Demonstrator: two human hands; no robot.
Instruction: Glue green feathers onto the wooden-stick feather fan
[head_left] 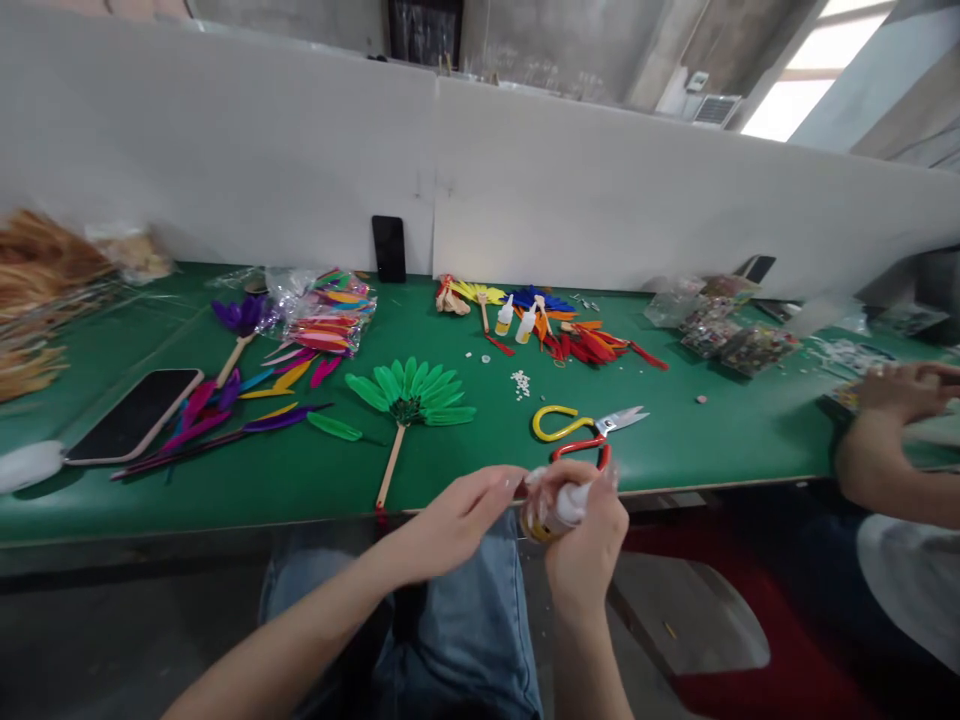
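Observation:
My right hand [589, 545] is wrapped round a small white glue bottle [556, 515] just off the table's front edge. My left hand [469, 515] reaches in from the left, its fingers pinched together beside the bottle's end; whatever they hold is too small to make out. A green feather fan [409, 398] with a wooden handle lies left of my hands. Yellow-and-red-handled scissors [592, 425] rest behind them, blades partly spread, pointing right. Small white beads [520, 384] form a little pile beyond the scissors.
On the green table [465, 460] are two upright glue bottles [505, 317], loose feathers [199, 415], feather packets [326, 320], a phone [131, 415] and a white mouse-like object [30, 467]. Another phone [389, 248] leans on the partition. Another person's arm [892, 440] is at right.

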